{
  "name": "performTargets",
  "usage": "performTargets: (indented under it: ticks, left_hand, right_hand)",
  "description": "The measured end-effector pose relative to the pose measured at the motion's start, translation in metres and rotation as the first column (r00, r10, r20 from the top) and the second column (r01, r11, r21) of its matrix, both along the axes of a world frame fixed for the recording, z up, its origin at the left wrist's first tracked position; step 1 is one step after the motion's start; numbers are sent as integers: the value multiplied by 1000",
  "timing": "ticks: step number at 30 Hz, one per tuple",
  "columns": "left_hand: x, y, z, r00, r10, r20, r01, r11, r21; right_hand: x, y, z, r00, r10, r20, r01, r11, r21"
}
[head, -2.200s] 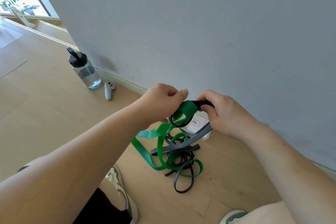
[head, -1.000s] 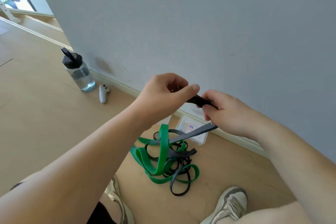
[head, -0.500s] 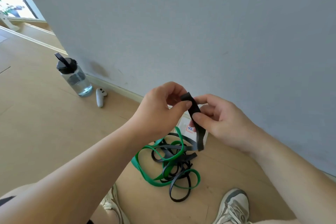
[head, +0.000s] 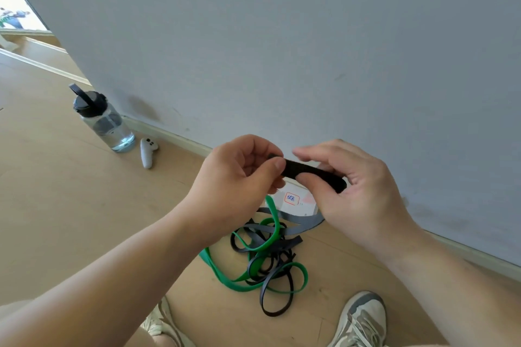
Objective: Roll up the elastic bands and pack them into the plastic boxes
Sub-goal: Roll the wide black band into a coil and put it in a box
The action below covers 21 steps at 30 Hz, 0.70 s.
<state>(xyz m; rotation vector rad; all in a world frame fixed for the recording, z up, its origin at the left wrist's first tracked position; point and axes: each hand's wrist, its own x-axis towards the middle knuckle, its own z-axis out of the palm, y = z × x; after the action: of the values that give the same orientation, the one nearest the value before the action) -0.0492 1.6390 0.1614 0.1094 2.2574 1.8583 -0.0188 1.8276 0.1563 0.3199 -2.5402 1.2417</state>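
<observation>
- Black band [head: 313, 175], a flat, matte strip of rubbery elastic, is being held level in the air in front of the wall [head: 282, 36], above the box and the tangle on the floor.
- One end of the black band is being pinched between the thumb and forefinger of the left hand [head: 236, 177], with the other fingers curled in.
- The other end is being gripped by the right hand [head: 363, 197], with the thumb pressing the near face and the fingers arching over the top. The two hands are being held close together, joined only by the strip.
- Loose bands are lying tangled on the pale wooden floor [head: 56, 205]: a wide, bright green band [head: 222, 273] is looping through several narrow dark grey bands [head: 290, 244], all flat and smooth.
- A wider grey strip [head: 298, 218] is curving out from under the right hand; whether it belongs to the held band cannot be told.
- A white plastic box [head: 306, 207], mostly hidden behind the hands, is sitting by the skirting board. Its red-bordered label [head: 291, 198] is showing blue handwritten characters, too small to be read.
- A clear water bottle [head: 104, 124] with a black flip cap is standing to the left beside the wall, with a white moulded controller [head: 147, 151] lying just beside it.
- Two pale mesh trainers [head: 361, 318] are showing at the lower edge.
</observation>
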Motion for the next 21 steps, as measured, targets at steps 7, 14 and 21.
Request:
performTargets:
  ticks: [7,14,21]
  left_hand:
    - [-2,-8,5,992,53,119,-75,980,186]
    - [1,-22,-13,769,-274,-577,53,928,-370]
    - [5,-18,-17,687,-197,-700,-117,920,-374]
  right_hand:
    - [-4,-6,-2,992,56,-111,-59,998,-24]
    - [-7,-10,3,998,9,69,-1,992,-123]
    - [-1,-16,9,986,-23,163,52,983,-174]
